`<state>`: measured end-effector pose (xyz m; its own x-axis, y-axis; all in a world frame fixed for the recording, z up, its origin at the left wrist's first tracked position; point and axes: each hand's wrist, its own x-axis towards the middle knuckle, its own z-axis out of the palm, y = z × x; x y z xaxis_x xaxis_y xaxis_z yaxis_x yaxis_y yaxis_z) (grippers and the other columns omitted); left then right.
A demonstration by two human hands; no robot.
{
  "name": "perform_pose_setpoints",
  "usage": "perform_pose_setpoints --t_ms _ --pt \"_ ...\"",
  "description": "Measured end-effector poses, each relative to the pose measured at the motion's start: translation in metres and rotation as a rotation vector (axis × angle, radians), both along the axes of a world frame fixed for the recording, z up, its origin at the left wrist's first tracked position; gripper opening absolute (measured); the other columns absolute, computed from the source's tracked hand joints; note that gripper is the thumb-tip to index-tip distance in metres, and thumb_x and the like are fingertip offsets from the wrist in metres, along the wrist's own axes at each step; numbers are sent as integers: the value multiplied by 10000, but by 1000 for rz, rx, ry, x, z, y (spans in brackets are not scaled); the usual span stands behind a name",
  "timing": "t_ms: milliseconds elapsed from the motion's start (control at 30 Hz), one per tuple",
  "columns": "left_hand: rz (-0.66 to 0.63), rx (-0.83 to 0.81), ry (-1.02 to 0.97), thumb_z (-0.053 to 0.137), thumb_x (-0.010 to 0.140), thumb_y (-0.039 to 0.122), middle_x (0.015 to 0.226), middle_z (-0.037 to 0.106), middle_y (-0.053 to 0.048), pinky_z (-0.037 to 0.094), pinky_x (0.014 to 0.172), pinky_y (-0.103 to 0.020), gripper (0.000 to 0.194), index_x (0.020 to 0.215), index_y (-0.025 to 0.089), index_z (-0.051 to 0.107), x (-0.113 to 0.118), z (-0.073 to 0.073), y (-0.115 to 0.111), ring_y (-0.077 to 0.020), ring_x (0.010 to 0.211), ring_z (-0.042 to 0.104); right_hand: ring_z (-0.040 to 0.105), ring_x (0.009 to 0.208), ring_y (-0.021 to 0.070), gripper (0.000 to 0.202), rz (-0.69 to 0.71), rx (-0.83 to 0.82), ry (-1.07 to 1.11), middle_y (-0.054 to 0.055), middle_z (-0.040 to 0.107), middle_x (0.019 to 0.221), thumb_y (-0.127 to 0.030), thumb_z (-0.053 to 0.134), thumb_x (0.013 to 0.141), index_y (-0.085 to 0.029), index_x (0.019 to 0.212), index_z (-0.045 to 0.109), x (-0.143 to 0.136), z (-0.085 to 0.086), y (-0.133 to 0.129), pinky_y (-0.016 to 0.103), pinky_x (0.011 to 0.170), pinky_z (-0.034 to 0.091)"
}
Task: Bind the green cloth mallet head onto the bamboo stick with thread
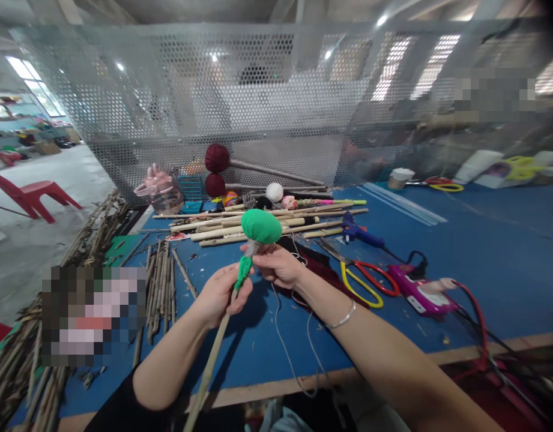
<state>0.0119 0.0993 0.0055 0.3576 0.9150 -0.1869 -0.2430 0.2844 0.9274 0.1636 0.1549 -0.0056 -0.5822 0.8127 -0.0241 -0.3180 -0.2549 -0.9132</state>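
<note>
A mallet-like stick (212, 354) with a rounded green cloth head (261, 226) is held over the blue table's front part, tilted with its head up and away. My left hand (224, 290) is wrapped round the stick and the gathered green cloth (244, 271) below the head. My right hand (276, 264) pinches at the neck just under the head, where grey wrapping (253, 247) shows; what its fingertips grip is too small to tell. Grey string (278, 324) hangs beneath my right hand towards the table's front edge.
Scissors with red and yellow handles (366, 276), a blue glue gun (361, 231) and a magenta power strip (420, 290) lie right. Loose sticks (159, 288) are left. Dark red mallets (217, 158) lie behind, before a perforated metal screen (213, 102).
</note>
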Motion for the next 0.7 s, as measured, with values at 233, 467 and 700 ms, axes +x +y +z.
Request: perform_pose_setpoints --t_ms 233,467,700 --pt "304 86 437 395 799 531 866 626 -74 409 434 -234 493 1125 171 481 5 -3 0 -125 509 565 172 304 10 325 -120 41 -129 -99 369 399 -348 740 564 -123 701 549 -5 -5 1 203 319 64" --pt "392 502 915 452 803 341 634 605 -11 354 565 -237 208 767 168 561 3 -10 -4 -136 581 522 289 376 32 327 -202 134 -217 -73 419 450 -401 690 626 -113 713 560 -14 -1 -6 194 389 200" --pt "445 456 800 478 780 395 546 548 14 282 478 -208 265 685 165 571 -6 -8 3 -107 474 439 456 522 81 235 -181 352 -246 -5 559 583 -353 649 678 -124 668 595 -11 0 -12 209 504 336"
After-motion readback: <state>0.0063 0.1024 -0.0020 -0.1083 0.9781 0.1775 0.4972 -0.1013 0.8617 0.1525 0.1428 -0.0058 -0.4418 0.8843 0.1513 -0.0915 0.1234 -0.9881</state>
